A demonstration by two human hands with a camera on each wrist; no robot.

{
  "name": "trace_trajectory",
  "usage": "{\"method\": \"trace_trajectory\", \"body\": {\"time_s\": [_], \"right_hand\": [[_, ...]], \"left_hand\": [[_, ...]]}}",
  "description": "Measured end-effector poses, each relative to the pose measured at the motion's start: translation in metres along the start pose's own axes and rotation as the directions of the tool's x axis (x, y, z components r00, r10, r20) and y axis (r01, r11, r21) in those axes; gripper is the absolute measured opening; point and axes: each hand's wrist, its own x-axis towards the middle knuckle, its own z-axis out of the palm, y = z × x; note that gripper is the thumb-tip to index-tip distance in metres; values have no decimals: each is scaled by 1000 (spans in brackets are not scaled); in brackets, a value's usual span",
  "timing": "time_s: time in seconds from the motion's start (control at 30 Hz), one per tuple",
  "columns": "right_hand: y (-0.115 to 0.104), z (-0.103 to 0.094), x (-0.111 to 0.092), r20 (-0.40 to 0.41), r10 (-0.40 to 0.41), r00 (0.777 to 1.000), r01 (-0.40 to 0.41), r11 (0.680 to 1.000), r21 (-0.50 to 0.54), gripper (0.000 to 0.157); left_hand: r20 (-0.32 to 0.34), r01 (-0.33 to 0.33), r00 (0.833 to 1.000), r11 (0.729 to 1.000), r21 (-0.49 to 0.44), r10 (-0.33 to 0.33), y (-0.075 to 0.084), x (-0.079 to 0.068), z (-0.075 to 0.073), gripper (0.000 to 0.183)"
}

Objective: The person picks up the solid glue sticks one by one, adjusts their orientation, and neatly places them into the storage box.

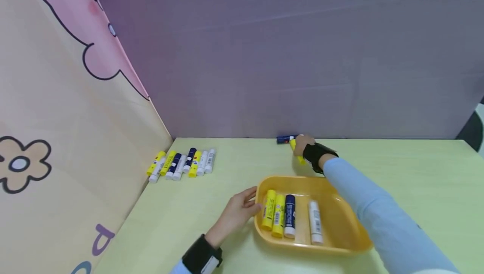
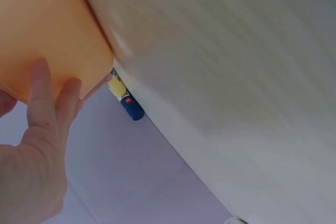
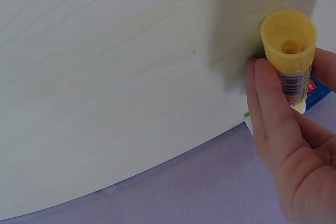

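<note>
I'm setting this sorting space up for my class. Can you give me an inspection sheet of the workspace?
Surface: pale green table.
Job's things: yellow-orange tray with two yellow tubes, a navy-and-white tube and a white tube lying in it; a mixed row of tubes at the table's far left; a navy tube at the back edge.
Clutter: nothing seen.
Hands: left hand holds the tray's left side; right hand grips another yellow tube between thumb and fingers.
Cables: nothing seen.
Surroundings: purple-grey backdrop behind; cream panel at left with a flower and pink cartoon figure.
</note>
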Motion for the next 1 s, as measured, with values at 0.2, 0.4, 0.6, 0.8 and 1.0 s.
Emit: {"method": "trace_trajectory", "body": {"time_s": [0.2, 0.4, 0.6, 0.8, 1.0], "right_hand": [[8, 3, 1, 7, -3, 1000, 3, 1000, 30, 14], [9, 3, -3, 2, 7, 1000, -7, 998, 59, 11], [9, -4, -6, 19, 14, 1000, -15, 997, 79, 10], [15, -11, -3, 12, 4, 1000, -6, 995, 96, 11], [14, -25, -2, 49, 22, 999, -30, 985, 172, 17]], "left_hand": [[8, 4, 1000, 1000, 7, -4, 3, 1, 0, 55], [18, -10, 1000, 1000, 5, 10, 3, 2, 0, 54], [33, -28, 999, 1000, 10, 27, 2, 6, -1, 54], [35, -27, 999, 999, 31, 26, 3, 9, -1, 54], [33, 7, 999, 999, 49, -8, 5, 14, -3, 53]]}}
